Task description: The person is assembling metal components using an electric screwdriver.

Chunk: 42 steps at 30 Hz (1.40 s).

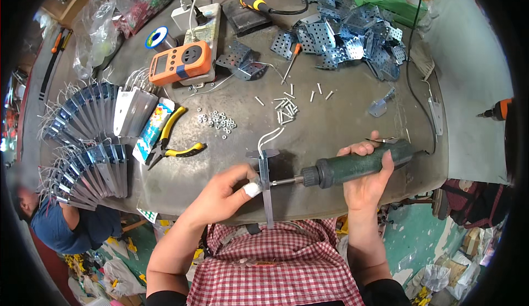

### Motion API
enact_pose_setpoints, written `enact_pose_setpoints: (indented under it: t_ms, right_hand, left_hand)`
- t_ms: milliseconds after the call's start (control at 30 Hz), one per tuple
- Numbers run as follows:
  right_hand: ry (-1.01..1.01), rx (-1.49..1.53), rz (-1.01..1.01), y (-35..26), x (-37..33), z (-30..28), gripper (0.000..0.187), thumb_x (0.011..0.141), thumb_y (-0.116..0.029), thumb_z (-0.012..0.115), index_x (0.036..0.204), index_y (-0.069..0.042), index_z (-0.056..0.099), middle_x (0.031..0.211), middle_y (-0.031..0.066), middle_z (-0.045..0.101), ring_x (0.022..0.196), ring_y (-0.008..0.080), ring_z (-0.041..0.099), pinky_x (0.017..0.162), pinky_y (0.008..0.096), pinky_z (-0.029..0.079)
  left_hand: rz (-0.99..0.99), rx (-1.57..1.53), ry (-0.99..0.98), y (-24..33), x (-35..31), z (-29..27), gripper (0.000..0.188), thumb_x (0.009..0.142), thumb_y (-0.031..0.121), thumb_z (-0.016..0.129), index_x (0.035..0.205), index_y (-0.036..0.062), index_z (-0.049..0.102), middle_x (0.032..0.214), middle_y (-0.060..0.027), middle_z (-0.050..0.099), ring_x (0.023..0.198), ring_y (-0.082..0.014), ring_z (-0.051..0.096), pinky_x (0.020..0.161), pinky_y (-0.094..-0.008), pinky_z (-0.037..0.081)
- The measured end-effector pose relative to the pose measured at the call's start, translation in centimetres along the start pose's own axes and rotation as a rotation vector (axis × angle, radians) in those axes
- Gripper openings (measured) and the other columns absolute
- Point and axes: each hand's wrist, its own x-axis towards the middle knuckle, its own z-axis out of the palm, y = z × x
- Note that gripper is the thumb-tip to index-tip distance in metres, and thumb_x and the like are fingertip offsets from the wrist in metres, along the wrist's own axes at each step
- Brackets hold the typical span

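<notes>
My left hand (227, 191), a white wrap on its thumb, grips a narrow translucent strip (268, 204) with a metal bracket and two white wires at its far end. The strip stands nearly upright in view at the table's front edge. My right hand (363, 187) is wrapped round a dark green electric screwdriver (352, 165), held level. Its bit points left and meets the bracketed strip beside my left thumb; the exact contact is hidden. Beyond the strip lie a heap of silver screws (285, 110) and a scatter of small nuts (220, 121).
Fanned rows of wired strips (96, 110) fill the left side, near yellow-handled pliers (171, 138). An orange multimeter (179, 63) leans on a power strip (206, 33). Perforated metal brackets (352, 39) pile up at the back right. A cable (409, 74) runs down the right. Another person (77, 223) sits lower left.
</notes>
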Motion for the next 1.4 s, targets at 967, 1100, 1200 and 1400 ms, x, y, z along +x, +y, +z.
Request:
enact_pose_setpoints:
  t_ms: [967, 1100, 1200, 1400]
  right_hand:
    - [0.010, 0.020, 0.009, 0.2, -0.2, 0.4, 0.036, 0.080, -0.029, 0.060, 0.108, -0.011, 0.046, 0.085, 0.0005, 0.050, 0.086, 0.0159, 0.049, 0.089, 0.0382, 0.038]
    - [0.027, 0.011, 0.009, 0.3, -0.2, 0.2, 0.037, 0.080, -0.029, 0.060, 0.110, -0.011, 0.045, 0.085, 0.0004, 0.050, 0.086, 0.0159, 0.049, 0.089, 0.0381, 0.038]
    - [0.060, -0.005, 0.006, 0.2, -0.4, 0.2, 0.039, 0.080, -0.029, 0.061, 0.111, -0.011, 0.045, 0.085, 0.0005, 0.050, 0.086, 0.0158, 0.049, 0.088, 0.0381, 0.038]
    - [0.043, -0.008, -0.015, 0.1, -0.5, 0.3, 0.038, 0.080, -0.029, 0.061, 0.110, -0.011, 0.046, 0.085, 0.0006, 0.050, 0.085, 0.0158, 0.049, 0.088, 0.0380, 0.038]
  left_hand:
    - [-0.017, -0.656, 0.377, -0.6, -1.3, 2.6, 0.020, 0.077, 0.004, 0.065, 0.088, 0.0051, 0.048, 0.093, -0.0063, 0.059, 0.084, -0.0114, 0.054, 0.077, -0.0269, 0.043]
    - [-0.066, -0.921, 0.360, -0.8, -1.3, 3.2, 0.020, 0.078, 0.003, 0.063, 0.090, 0.0060, 0.048, 0.092, -0.0054, 0.058, 0.085, -0.0128, 0.054, 0.078, -0.0280, 0.043]
    - [-0.097, -0.993, 0.373, -0.9, -1.6, 3.5, 0.019, 0.078, 0.002, 0.062, 0.090, 0.0066, 0.048, 0.093, -0.0057, 0.057, 0.087, -0.0145, 0.054, 0.079, -0.0295, 0.043]
    - [0.006, -0.893, 0.411, -0.9, -2.0, 3.9, 0.019, 0.078, -0.001, 0.061, 0.089, 0.0058, 0.047, 0.094, -0.0081, 0.057, 0.087, -0.0156, 0.055, 0.081, -0.0312, 0.044]
